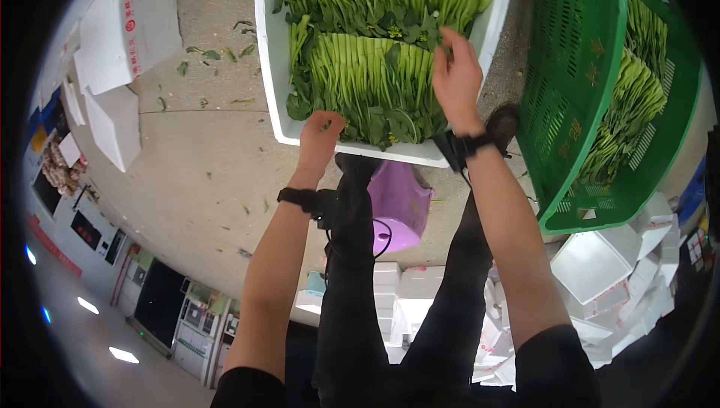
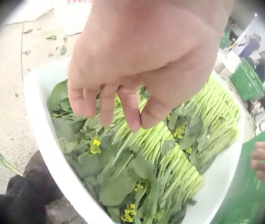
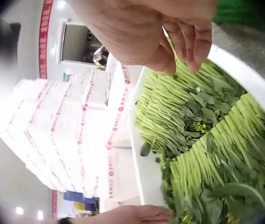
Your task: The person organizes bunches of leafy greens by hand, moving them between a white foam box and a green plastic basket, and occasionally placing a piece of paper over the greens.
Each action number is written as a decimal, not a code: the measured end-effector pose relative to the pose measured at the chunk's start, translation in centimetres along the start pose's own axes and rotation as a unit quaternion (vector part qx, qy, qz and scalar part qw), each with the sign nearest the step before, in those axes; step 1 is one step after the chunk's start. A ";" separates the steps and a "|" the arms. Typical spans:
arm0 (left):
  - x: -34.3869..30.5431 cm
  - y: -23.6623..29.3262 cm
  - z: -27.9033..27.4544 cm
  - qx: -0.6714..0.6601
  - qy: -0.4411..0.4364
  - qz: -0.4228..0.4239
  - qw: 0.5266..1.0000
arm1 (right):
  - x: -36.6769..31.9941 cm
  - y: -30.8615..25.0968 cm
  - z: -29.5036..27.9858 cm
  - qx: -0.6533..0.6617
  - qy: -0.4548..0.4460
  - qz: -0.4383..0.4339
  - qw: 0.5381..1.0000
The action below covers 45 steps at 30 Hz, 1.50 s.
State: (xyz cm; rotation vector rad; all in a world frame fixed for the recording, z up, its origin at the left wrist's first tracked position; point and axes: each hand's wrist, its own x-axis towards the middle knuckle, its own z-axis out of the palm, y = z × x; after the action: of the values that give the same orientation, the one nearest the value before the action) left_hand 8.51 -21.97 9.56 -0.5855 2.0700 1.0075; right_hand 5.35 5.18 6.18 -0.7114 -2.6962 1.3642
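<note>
A white foam box (image 1: 264, 55) holds rows of choy sum (image 1: 371, 63), with pale green stems, dark leaves and small yellow flowers. Over the near left corner of this box is my left hand (image 1: 321, 138), its fingers loosely bent above the leaves. In the left wrist view its thumb and forefinger (image 2: 131, 112) come close together, with nothing visible between them. My right hand (image 1: 459, 78) hovers over the box's right side, by the ends of the front row. Its fingers hang loosely curved in the right wrist view, above the stems, holding nothing.
To the right stands a green plastic crate (image 1: 574, 100) with more choy sum inside. A purple plastic tub (image 1: 401, 205) is between the legs, below the box. White foam pieces (image 1: 142, 18) lie at the left, and loose leaves (image 1: 212, 54) are scattered on the concrete floor.
</note>
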 end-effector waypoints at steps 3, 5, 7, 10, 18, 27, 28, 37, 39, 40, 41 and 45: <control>-0.4 0.1 -1.1 -0.032 0.027 -0.007 0.999 | 4.0 2.5 4.0 -0.174 0.008 -0.042 0.984; 0.0 -1.6 -1.8 -0.040 0.043 -0.005 0.998 | 5.7 3.6 4.7 -0.226 -0.020 -0.044 0.973; 1.3 -2.5 -2.5 -0.051 0.062 0.004 0.997 | 7.0 4.5 4.5 -0.308 -0.048 -0.107 0.944; 4.3 -3.5 -2.9 0.026 0.109 -0.004 0.994 | 7.9 5.2 4.4 -0.343 -0.082 -0.135 0.926; 10.3 -0.5 -1.8 0.135 0.155 0.169 0.964 | 0.7 1.1 -7.3 -0.309 0.131 0.016 0.942; 13.0 0.7 -1.7 0.314 0.108 0.175 0.927 | -8.4 0.4 -5.2 -0.127 -0.030 0.087 0.988; 11.2 1.3 -3.1 0.269 0.120 0.191 0.936 | -9.0 0.2 -3.7 -0.093 -0.048 0.113 0.988; -1.0 -1.2 -11.5 0.067 0.375 0.117 0.917 | -13.4 2.2 4.9 -0.109 0.010 0.260 0.959; -1.8 0.1 -5.3 0.103 0.207 0.194 0.953 | -13.4 2.3 5.4 -0.091 0.025 0.293 0.951; -1.7 0.7 -2.4 0.083 0.155 0.244 0.954 | -13.8 2.8 5.8 -0.122 0.029 0.277 0.953; -1.2 1.1 -0.4 0.125 0.114 0.294 0.941 | -14.2 3.0 6.3 -0.150 0.032 0.260 0.953; 2.3 -1.0 3.4 0.187 0.149 0.196 0.951 | -13.0 -0.3 5.8 -0.042 0.021 0.226 0.973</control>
State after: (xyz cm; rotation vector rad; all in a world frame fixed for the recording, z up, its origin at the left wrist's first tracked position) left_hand 9.19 -19.98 5.91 -0.1335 2.6345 0.7328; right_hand 15.48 -4.69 5.06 -1.4135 -2.6746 1.2870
